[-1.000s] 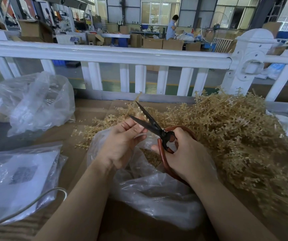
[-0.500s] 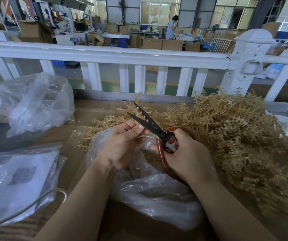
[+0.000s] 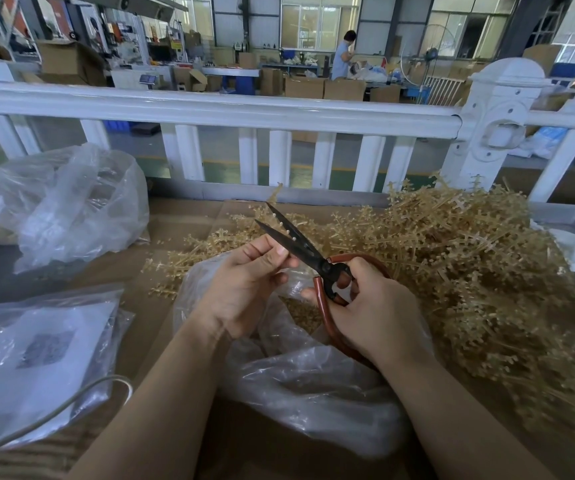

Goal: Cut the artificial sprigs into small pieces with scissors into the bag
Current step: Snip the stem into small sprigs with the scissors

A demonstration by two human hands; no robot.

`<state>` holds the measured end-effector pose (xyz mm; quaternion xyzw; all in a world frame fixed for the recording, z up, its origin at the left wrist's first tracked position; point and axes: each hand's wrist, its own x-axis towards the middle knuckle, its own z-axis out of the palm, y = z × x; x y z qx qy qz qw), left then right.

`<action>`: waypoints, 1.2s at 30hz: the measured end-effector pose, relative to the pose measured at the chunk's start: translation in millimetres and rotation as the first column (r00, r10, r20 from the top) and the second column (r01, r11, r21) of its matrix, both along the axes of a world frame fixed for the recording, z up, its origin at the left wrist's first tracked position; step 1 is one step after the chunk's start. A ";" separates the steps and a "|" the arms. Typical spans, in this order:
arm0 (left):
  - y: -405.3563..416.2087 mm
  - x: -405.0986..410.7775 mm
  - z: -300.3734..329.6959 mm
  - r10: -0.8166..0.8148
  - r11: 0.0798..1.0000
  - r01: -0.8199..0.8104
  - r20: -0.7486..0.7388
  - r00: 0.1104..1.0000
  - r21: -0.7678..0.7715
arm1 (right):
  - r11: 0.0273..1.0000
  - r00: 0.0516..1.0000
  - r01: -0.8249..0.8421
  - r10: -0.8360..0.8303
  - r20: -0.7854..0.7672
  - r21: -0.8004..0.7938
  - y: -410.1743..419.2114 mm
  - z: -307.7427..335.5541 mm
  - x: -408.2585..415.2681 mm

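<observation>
Open scissors (image 3: 300, 244) in right hand (image 3: 376, 306) over bag (image 3: 314, 393).

Scissors (image 3: 300, 245): black blades slightly apart, pointing up-left, reddish loop handles. Tan plastic sprigs (image 3: 469, 271) heaped on the right. Clear crinkly bag (image 3: 314, 386) under them, cut bits inside.

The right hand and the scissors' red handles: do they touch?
Touching. The head view shows the right hand with fingers curled through the red handle loops of the scissors.
</observation>
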<state>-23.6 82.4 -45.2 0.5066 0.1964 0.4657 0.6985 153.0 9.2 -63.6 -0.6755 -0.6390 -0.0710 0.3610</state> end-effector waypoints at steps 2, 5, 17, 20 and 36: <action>1.0 -0.3 0.0 -0.008 1.000 0.008 0.004 1.000 0.002 | 1.000 1.000 -0.011 0.011 -0.006 0.006 -0.5 0.7 -0.3; 2.0 -0.5 -0.9 0.003 1.000 -0.003 -0.015 1.000 0.013 | 1.000 1.000 -0.009 0.009 -0.008 0.001 -0.8 0.0 -0.1; 2.6 4.3 -4.4 0.139 0.974 -0.133 -0.018 0.990 0.182 | 0.996 0.998 0.033 -0.037 0.055 0.084 8.9 -12.6 5.8; 2.8 3.7 -4.7 0.144 0.973 -0.148 0.035 0.989 0.177 | 0.995 0.998 0.039 -0.044 0.055 0.094 10.1 -14.1 6.2; -0.2 0.9 -0.6 0.243 0.927 -0.212 -0.063 0.968 0.310 | 0.998 0.996 0.039 -0.043 0.076 0.054 11.6 -11.3 6.7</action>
